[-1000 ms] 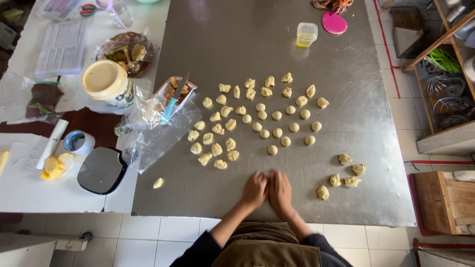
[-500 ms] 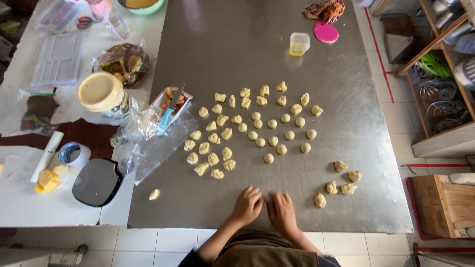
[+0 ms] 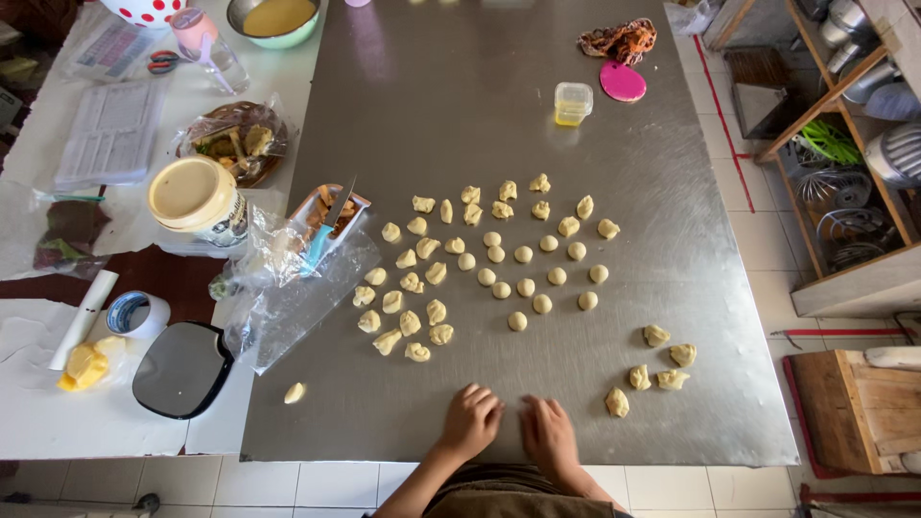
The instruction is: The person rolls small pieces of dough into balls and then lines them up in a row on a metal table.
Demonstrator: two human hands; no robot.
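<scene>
From the head view, the left hand (image 3: 470, 420) and right hand (image 3: 549, 432) lie palm-down, fingers loosely curled and holding nothing, at the bottom centre of the steel table (image 3: 460, 115). The dough pieces (image 3: 484, 264) are spread mid-frame above them; five more (image 3: 652, 364) lie at lower right.

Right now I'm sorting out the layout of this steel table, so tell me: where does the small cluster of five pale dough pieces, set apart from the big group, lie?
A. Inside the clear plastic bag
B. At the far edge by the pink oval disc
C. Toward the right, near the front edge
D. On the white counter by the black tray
C: the small cluster of five pale dough pieces lies right of the person's hands, left and right, apart from the big group.
</scene>
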